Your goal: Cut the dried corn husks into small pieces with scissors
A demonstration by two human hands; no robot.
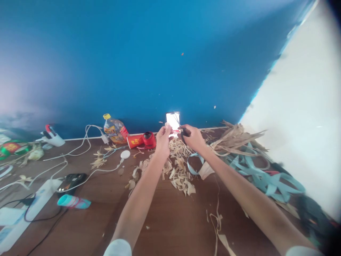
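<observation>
1. Your right hand (195,138) has its fingers closed around the dark handles of the scissors (183,135), whose blades point up and to the left, in front of a brightly lit smartphone (170,118).
2. Your left hand (163,138) is raised just beside the scissors, thumb and fingertips brought close together; you cannot tell from this view whether anything is pinched there (the glare behind washes out the detail).
3. Below and between your forearms, a loose heap of dried husk scraps (183,177) spreads over the brown surface (165,224). A sheaf of long dried husks (238,137) lies to the right, near the wall.
4. Next to that sheaf, pale blue ribbon (269,183) lies in tangled loops.
5. Left of your left hand, a red paper cup (134,141) lies on its side, just beside a red-and-black object. A clear plastic bottle (116,130) with a yellow cap leans beyond the cup.
6. Nearer you on the left are a white round charging puck (125,154) on its cable, a turquoise roll (82,203) bound in red, and a white power strip (38,199).
</observation>
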